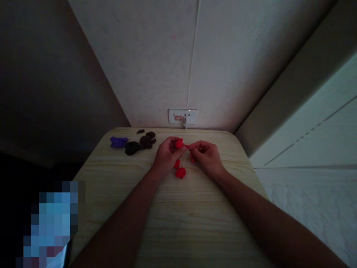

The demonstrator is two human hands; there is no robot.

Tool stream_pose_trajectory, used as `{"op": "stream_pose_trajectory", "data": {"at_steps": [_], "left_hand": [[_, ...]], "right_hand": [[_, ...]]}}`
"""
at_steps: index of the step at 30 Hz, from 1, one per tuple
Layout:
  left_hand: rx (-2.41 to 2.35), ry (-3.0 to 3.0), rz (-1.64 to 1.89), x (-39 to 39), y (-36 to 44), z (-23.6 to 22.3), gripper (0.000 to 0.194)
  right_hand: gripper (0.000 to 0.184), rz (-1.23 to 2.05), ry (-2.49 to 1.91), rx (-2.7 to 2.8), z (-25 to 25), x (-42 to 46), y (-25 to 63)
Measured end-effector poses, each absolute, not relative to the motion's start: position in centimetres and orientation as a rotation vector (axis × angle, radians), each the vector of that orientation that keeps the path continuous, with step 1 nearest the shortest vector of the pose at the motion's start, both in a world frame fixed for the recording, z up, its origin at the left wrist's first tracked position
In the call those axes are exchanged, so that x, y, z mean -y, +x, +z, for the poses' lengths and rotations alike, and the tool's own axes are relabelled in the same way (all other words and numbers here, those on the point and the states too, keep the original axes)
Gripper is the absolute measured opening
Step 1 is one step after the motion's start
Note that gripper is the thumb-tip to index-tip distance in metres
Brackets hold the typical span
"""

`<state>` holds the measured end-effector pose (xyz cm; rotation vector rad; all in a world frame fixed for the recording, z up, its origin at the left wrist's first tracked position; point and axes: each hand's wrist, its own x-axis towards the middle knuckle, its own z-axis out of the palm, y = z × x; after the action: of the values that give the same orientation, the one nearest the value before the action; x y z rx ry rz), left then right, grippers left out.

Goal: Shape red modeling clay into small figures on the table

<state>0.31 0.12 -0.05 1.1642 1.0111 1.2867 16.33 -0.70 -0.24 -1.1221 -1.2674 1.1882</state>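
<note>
The wall (150,56) is met at 12 o'clock by the pale wooden table (167,223), with the held red piece taken as the dial's centre. The right hand (206,154) is placed at 4 o'clock, its thumb and finger closed on the piece's thin tip. By the left hand (167,154), at 8 o'clock, the red piece (179,144) is gripped between closed fingers above the table. The socket plate (182,116) is seen at 12 o'clock (a plug is fitted in it). Toward 9 o'clock, the purple lump (118,142), black lump (132,148) and brown lumps (146,141) are laid out. At 6 o'clock, a smaller red lump (180,172) is set on the wood.
</note>
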Motion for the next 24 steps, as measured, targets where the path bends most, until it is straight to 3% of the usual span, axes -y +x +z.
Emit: {"op": "stream_pose_trajectory", "data": {"at_steps": [11,24], "left_hand": [[-1.026,1.199,1.315,0.02,0.45,0.19,0.033],[-1.009,1.161,1.265,-0.15,0.28,0.0,0.035]], "right_hand": [[0.032,1.152,-1.161,1.26,0.29,1.28,15.94],[0.036,1.332,-1.07,1.271,0.17,0.86,16.19]]}}
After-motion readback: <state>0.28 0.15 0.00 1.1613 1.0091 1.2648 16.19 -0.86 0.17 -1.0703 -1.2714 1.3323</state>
